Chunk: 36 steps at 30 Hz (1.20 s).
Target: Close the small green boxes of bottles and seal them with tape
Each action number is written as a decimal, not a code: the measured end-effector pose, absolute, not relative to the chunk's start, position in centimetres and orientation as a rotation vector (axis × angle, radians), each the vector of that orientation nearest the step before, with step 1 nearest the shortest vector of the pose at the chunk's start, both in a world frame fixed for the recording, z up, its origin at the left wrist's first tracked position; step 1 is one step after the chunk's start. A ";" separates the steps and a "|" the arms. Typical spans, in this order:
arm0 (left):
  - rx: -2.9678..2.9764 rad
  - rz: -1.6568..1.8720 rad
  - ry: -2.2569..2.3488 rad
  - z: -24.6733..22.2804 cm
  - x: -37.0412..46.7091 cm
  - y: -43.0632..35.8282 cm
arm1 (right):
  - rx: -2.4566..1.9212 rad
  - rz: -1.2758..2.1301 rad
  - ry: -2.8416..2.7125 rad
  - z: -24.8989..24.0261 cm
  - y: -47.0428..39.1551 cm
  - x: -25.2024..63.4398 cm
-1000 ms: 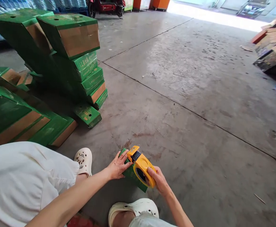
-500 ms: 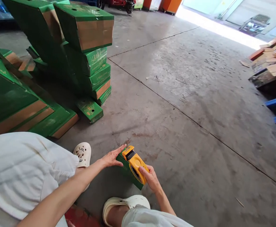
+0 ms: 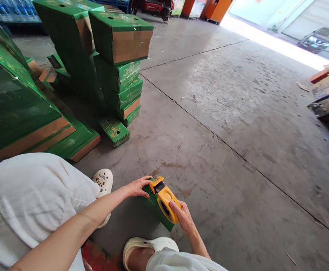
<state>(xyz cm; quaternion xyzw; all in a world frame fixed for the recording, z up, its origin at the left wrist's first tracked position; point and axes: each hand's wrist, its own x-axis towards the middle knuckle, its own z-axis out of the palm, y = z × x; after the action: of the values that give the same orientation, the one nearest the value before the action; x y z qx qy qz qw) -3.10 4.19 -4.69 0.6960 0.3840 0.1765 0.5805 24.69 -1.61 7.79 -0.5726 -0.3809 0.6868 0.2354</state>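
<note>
In the head view, the right hand [image 3: 185, 218] is gripping the yellow tape dispenser [image 3: 168, 199] along the green box [image 3: 152, 203]; the left hand [image 3: 137, 187] is reaching to the box's far end, fingers parted, and steady bracing there is likely helping keep the dispenser straight

Left forearm [image 3: 76, 226] slants up from bottom left toward the dispenser [image 3: 168, 198], bare, wrist nearly straight. Left hand [image 3: 137, 187] at the dispenser's far end, left side, back of hand up, fingers reaching forward, slightly bent, thumb spread off below them; fingertip contact unclear. Right forearm [image 3: 197, 242] comes up from below right of the dispenser, bare, angled left. Right hand [image 3: 183, 216] closed on the dispenser's near end, right side, thumb along its upper face, other fingers mostly hidden.
</note>
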 end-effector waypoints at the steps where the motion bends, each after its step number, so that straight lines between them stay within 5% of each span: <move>1: 1.677 0.383 0.895 -4.8 -3.0 4.2 | -1.583 1.873 -1.042 7.8 -1.6 24.7; 36: 1.966 0.325 0.846 -4.3 -2.0 4.7 | -1.577 1.819 -1.044 6.7 -1.7 25.1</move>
<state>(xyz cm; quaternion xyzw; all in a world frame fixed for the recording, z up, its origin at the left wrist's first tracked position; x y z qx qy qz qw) -2.01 4.67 -4.33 0.8021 0.3450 0.1324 0.4692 25.13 -1.71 6.73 -0.5810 -0.3847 0.6701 0.2558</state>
